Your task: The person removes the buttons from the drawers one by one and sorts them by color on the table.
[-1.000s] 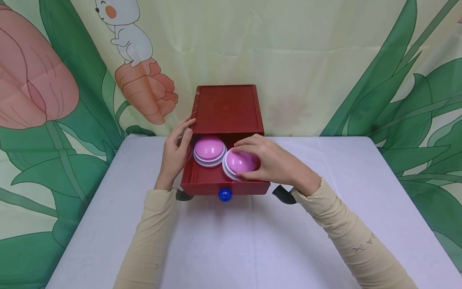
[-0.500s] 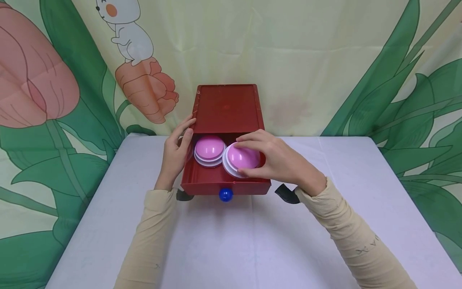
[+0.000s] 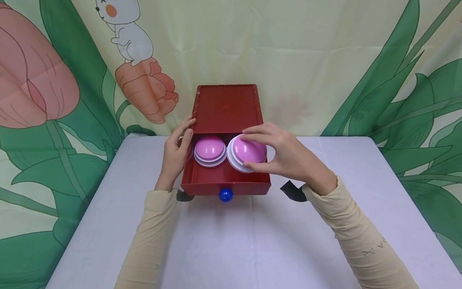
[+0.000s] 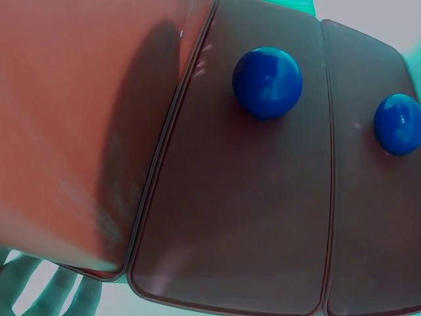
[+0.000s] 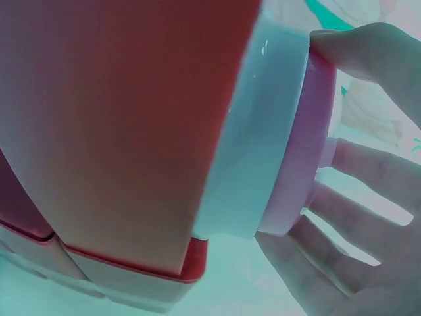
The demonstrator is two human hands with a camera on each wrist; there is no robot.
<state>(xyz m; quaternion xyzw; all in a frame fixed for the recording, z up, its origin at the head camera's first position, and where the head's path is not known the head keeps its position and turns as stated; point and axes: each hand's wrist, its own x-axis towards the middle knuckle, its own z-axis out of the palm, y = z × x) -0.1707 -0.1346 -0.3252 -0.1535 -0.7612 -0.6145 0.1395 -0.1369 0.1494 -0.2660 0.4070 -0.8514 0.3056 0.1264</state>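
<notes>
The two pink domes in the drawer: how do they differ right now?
The right dome is tilted, its white rim raised over the drawer edge; the left dome sits flat inside. The right hand grips the right dome; nothing grips the left dome. Both are pink with white bases.

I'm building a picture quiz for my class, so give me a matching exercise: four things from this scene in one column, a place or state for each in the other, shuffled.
1. left hand
2. right hand
3. left pink dome
4. blue knob

a. on the drawer's front
b. resting in the open drawer
c. grips the tilted right pink dome
d. against the red box's left side

Pairs: 1-d, 2-c, 3-b, 4-a
</notes>
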